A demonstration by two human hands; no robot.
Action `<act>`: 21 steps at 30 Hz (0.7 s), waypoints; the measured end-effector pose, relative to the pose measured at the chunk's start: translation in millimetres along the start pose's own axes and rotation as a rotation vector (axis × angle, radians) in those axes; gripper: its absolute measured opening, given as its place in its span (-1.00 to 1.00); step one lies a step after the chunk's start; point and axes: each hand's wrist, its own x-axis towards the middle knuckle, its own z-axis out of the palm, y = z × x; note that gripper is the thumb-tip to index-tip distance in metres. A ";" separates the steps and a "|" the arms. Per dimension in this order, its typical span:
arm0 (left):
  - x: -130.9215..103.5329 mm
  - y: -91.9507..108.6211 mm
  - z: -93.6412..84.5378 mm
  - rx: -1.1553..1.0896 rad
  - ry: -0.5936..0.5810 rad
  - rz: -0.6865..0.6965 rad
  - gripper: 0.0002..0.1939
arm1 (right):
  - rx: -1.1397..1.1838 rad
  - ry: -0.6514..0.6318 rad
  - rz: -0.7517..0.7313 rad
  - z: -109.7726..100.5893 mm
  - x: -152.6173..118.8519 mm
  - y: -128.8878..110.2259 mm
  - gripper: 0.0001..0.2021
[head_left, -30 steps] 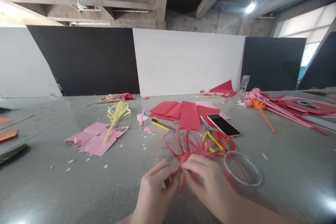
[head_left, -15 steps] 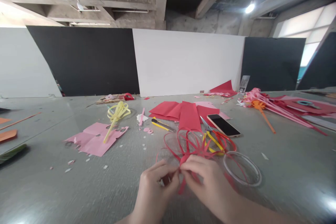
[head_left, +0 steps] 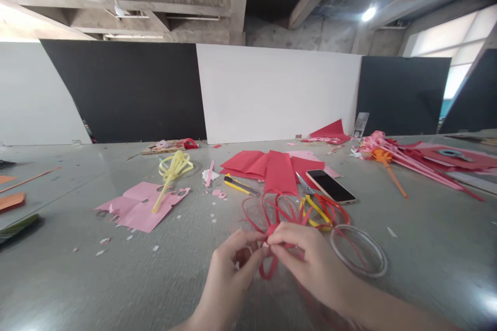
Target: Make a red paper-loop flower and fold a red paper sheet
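Between my hands is a red paper-strip flower, its thin loops fanning out on the far side. My left hand pinches at its near centre, thumb and forefinger together, with a small pale bit at the fingertips. Close against it, my right hand grips the flower's centre from the right. Fingers hide much of the centre. Scissors with yellow and red handles lie just beyond my right hand. To the right, a roll of clear tape lies flat on the grey table.
Beyond the flower lie folded red paper, a yellow utility knife and a phone. On the left, a yellow strip flower rests on pink paper. Pink flowers and an orange one lie right.
My fingers have shifted slightly at the flower's centre, the left fingertips now closer to the right ones. The strip hanging below now shows as a loop. Surrounding things stay put.
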 end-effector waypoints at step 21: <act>-6.9 3.3 -1.9 0.164 -0.045 0.218 -0.78 | 0.093 -0.088 0.223 -9.4 0.5 -10.2 -0.85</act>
